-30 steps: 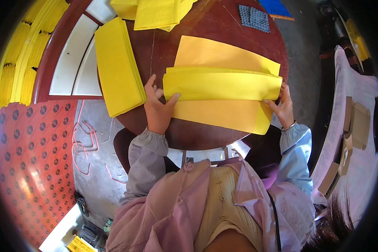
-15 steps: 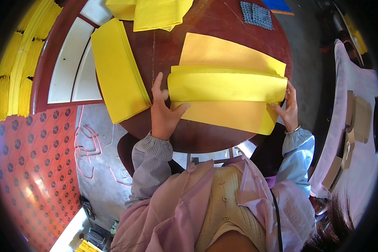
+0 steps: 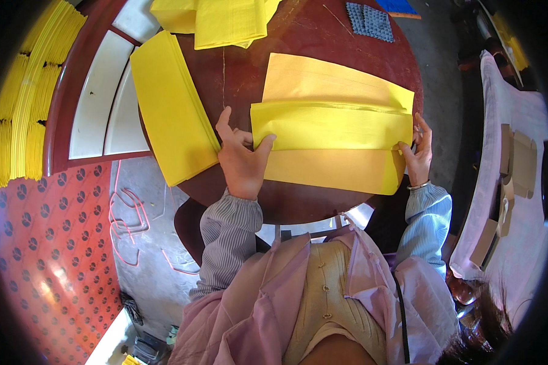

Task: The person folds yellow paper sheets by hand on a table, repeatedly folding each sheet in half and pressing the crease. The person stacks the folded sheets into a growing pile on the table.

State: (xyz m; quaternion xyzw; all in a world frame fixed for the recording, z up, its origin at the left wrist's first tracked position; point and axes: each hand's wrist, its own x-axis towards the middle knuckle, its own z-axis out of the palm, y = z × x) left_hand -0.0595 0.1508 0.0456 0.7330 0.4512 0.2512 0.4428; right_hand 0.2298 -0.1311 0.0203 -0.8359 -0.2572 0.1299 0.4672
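A stack of yellow paper (image 3: 332,125) lies across the round table in front of me, its upper layers forming a long folded band. Paler orange-yellow paper (image 3: 323,167) shows below the band and also above it. My left hand (image 3: 243,158) grips the band's left end, thumb on top and the other fingers behind the edge, the index finger sticking up. At the right end my right hand (image 3: 418,155) pinches the paper, its thumb on the band's lower edge and its fingers partly hidden past the side. A folded yellow paper stack (image 3: 173,109) lies left of my left hand.
More yellow paper (image 3: 228,24) sits at the far side of the dark red table (image 3: 292,204), with a grey-blue textured pad (image 3: 369,22) to its right. Tall yellow stacks (image 3: 27,91) stand far left. Open cardboard boxes (image 3: 520,164) rest on a pink cloth (image 3: 469,243) at right.
My left hand has moved slightly right, its thumb now on the band's left end. The right thumb has closed onto the band's lower edge. The band lies flatter and looks wider.
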